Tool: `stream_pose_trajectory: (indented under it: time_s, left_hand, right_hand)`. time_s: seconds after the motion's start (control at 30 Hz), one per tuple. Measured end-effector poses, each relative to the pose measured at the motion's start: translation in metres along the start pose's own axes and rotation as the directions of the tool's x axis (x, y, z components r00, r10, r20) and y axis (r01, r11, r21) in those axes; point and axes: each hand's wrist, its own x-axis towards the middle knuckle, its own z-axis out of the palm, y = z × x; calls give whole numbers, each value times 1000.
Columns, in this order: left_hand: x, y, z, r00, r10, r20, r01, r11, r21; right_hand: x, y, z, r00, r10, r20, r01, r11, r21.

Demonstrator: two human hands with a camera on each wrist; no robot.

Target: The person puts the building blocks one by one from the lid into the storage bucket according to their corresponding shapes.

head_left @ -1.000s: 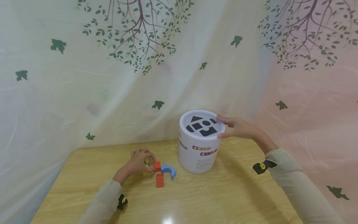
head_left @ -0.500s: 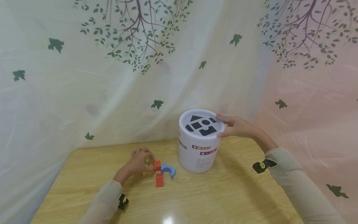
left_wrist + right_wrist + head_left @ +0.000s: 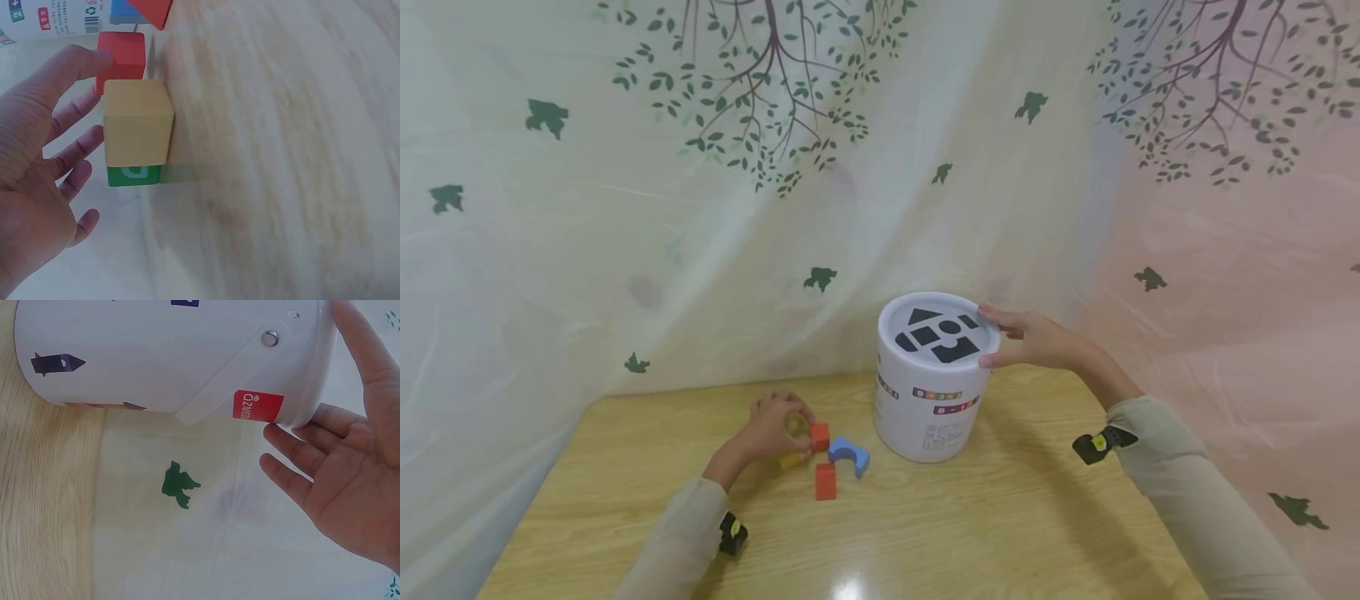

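My left hand [image 3: 771, 429] pinches a small red cube [image 3: 819, 437] between thumb and index finger, the thumb lying on its face in the left wrist view. Close to those fingers, a plain yellow cube [image 3: 137, 122] overlaps a green block [image 3: 133, 176] with a white letter. A white bucket [image 3: 925, 417] stands upright on the table, its lid [image 3: 898, 321] marked with several dark shaped openings. My right hand [image 3: 1033, 337] holds the bucket's upper rim at the right, thumb and fingers spread along the edge.
A blue arch block [image 3: 848, 454] lies between the red cube and the bucket. Nearer the front is a second red block [image 3: 825, 482]. The wooden table [image 3: 962, 533] ends at the back against a printed curtain [image 3: 715, 267] with trees and birds.
My left hand has risen slightly with the red cube, and more of the yellow block shows below it. My right hand keeps its place at the bucket's rim.
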Motion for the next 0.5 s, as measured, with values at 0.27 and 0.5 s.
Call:
stream_pose_trajectory:
  time_s: [0.27, 0.5]
  left_hand:
    - [3, 4, -19, 999, -10, -32, 9, 999, -31]
    - [9, 19, -40, 990, 46, -136, -51, 998, -33]
  right_hand:
    - [1, 2, 2, 1000, -5, -5, 5, 1000, 2]
    - [2, 4, 2, 1000, -5, -13, 5, 1000, -1]
